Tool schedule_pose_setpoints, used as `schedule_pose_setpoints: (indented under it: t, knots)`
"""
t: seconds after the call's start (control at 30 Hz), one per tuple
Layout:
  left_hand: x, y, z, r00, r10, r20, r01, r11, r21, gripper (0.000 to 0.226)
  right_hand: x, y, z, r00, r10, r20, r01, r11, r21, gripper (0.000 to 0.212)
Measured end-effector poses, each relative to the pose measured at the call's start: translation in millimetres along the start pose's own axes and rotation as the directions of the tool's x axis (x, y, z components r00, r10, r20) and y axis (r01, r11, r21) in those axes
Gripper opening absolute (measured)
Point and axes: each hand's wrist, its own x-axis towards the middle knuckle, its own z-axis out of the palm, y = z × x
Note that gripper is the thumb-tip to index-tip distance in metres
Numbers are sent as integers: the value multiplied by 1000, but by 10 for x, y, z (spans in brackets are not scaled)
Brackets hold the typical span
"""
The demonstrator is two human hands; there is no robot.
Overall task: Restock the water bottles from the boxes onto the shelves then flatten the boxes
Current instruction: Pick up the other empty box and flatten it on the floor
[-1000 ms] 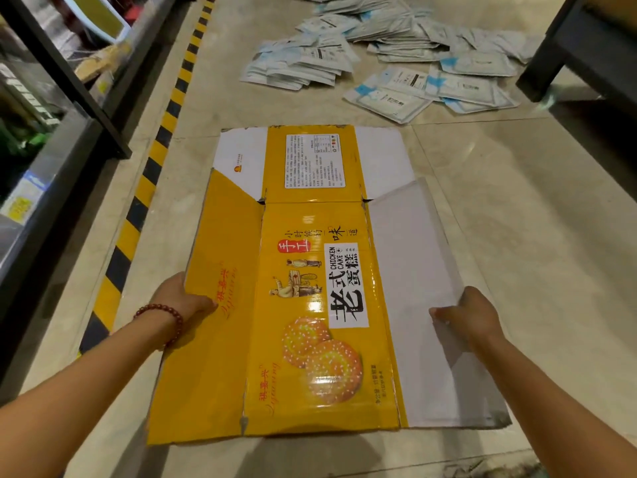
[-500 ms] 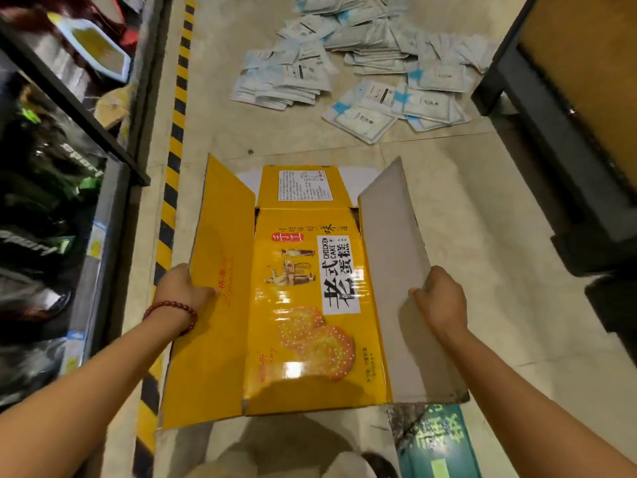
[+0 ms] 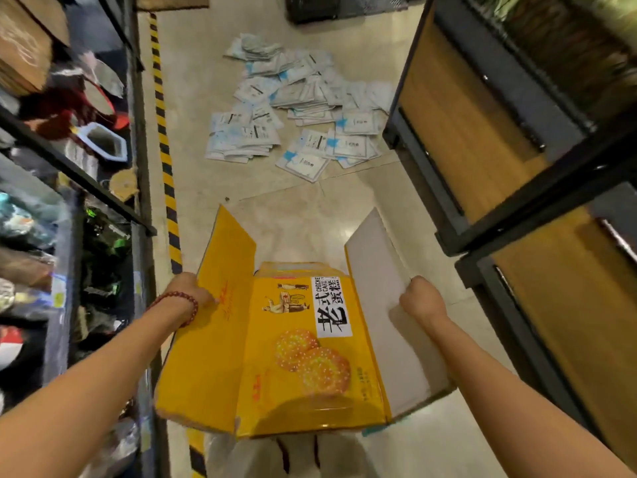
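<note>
A flattened yellow cardboard box point(image 3: 296, 357) with a chicken-cake print hangs in the air in front of me, its two side panels folded upward. My left hand point(image 3: 191, 289) grips the yellow left panel at its outer edge. My right hand point(image 3: 422, 300) grips the white right panel at its outer edge. No water bottles are visible.
White and blue packets point(image 3: 293, 112) lie scattered on the tiled floor ahead. A stocked shelf unit point(image 3: 69, 167) runs along the left behind a yellow-black floor stripe point(image 3: 165, 150). A dark-framed wooden shelf unit point(image 3: 517, 150) stands on the right. My shoes point(image 3: 300, 457) show below the box.
The box has been lifted off the floor and raised toward me, its side panels folding up. Both hands keep their grip. The view rose as I stood up.
</note>
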Motion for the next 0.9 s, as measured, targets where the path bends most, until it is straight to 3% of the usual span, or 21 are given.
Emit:
schedule_pose_setpoints:
  t: [0.17,0.3,0.47,0.67,0.9]
  knots:
    - [-585,325,-10,993,61,96,-69,994,83,61,-746,602,-297,988,151,-18,-150,988,47,23]
    - [-930,688,102,959,232,163,-261,948,183,54,-1300,1021,-317,954,287,-84,-270,947,173,13]
    - [-1502,1274,425,878,392,273,-463,841,280,59,-2070,1532,-278,857,491,-159,-419,841,342,1]
    - [-2284,1750,1018,732,531,426,-674,654,343,46,-2995,2299,-29,662,717,-220,-526,653,545,14]
    - [-3600,1933,1946,514,574,638,-858,363,364,47,-4237,3165,472,398,906,-145,-624,383,681,18]
